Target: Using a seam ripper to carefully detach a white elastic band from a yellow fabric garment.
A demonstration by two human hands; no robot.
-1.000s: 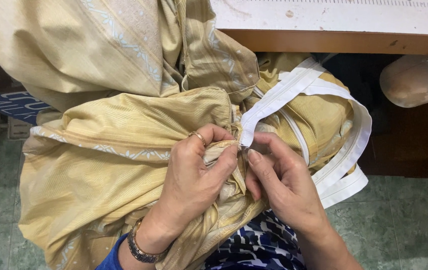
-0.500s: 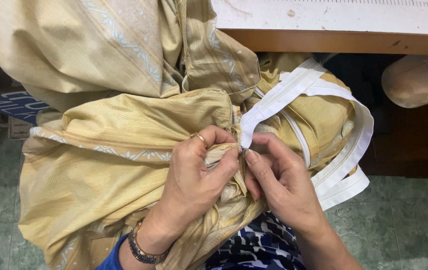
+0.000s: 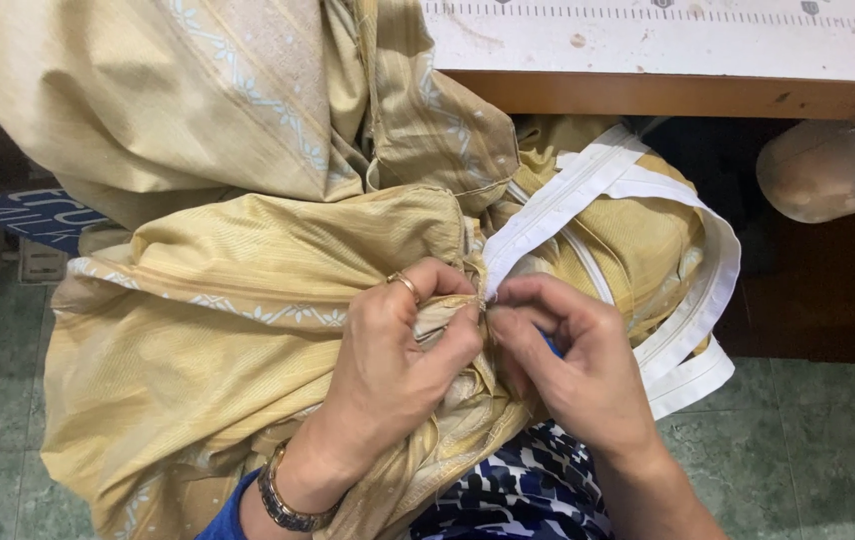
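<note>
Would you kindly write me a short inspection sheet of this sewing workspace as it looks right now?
Surface: white worktop with a ruled edge and a wooden front, top of view.
Job's things: yellow-beige patterned fabric bunched in the lap; white zipper tape looping over it.
Clutter: pale cylinder under the worktop, right.
Hands: left hand, with ring and bracelet, pinches the fabric edge; right hand pinches at the zipper tape's end beside it.
Cables: nothing seen.
Surroundings: green tiled floor; blue patterned garment on the lap.
</note>
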